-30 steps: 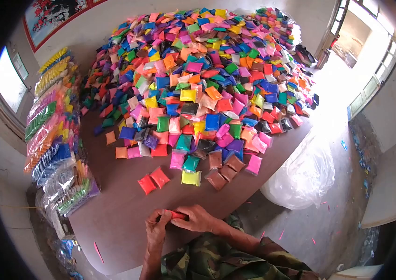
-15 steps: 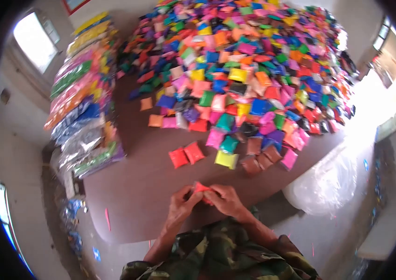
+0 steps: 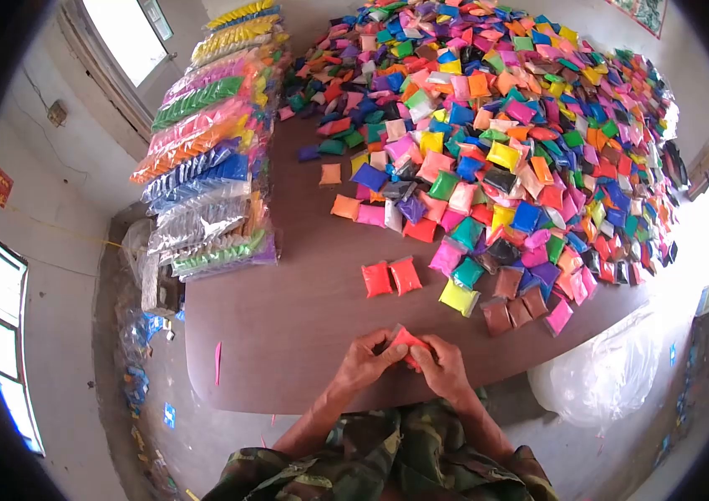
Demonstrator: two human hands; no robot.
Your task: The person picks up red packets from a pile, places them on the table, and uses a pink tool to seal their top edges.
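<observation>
Near the front edge of the brown table (image 3: 304, 334), both hands grip one small red plastic packet (image 3: 408, 340). My left hand (image 3: 366, 357) pinches its left side, thumb on top. On the other side, my right hand (image 3: 443, 365) is closed on the packet, and the fingers hide part of it. Just beyond the hands lie two red packets, the left one (image 3: 377, 280) beside the right one (image 3: 405, 275). To their right are a yellow-green packet (image 3: 459, 296) and several brown packets (image 3: 517, 312).
A large heap of multicoloured packets (image 3: 488, 150) covers the back of the table. Long clear bags of packets (image 3: 204, 179) are stacked at the left. A thin pink strip (image 3: 218, 363) lies near the left edge. A big clear plastic bag (image 3: 601, 380) stands on the right.
The view has swung left, so the table and heap appear shifted right. Both hands still hold the red packet, which now shows more between the thumbs.
</observation>
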